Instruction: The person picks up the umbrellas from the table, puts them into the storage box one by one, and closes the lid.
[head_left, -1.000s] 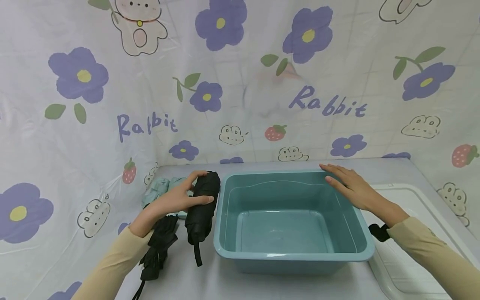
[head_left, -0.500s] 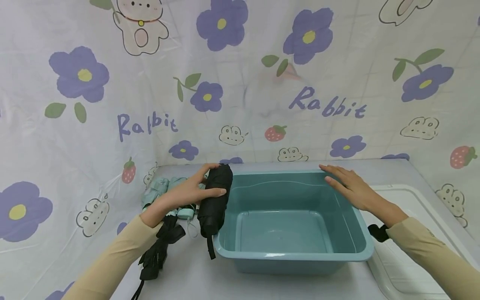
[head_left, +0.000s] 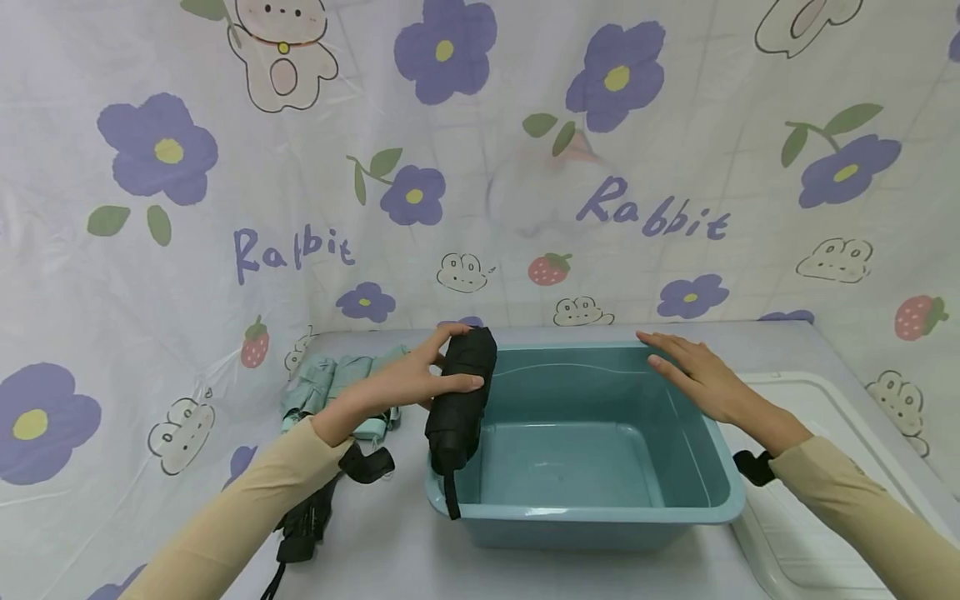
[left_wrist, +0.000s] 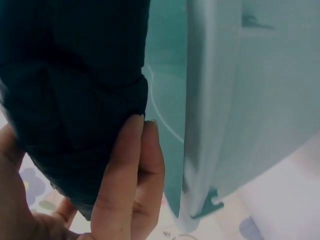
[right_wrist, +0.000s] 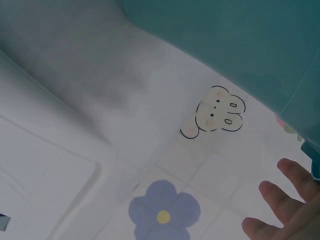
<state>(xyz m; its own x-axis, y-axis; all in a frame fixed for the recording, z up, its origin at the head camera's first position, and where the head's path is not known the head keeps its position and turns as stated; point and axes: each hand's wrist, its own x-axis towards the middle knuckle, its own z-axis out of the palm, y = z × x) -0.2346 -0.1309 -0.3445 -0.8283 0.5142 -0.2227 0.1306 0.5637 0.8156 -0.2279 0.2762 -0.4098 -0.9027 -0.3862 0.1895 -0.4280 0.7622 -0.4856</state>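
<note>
While over the teal basin's (head_left: 600,512) left rim, black folded umbrella (head_left: 461,400), in left hand's (head_left: 408,383) grip

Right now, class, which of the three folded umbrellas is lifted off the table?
The black umbrella gripped by the left hand, over the basin's left rim. The other black umbrella and the mint one lie on the table.

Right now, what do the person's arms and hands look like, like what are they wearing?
Both arms wear long, close-fitting beige sleeves that end at the wrists. The left hand and right hand are bare: no gloves, no rings that I can see. A black strap shows at the right wrist.
</note>
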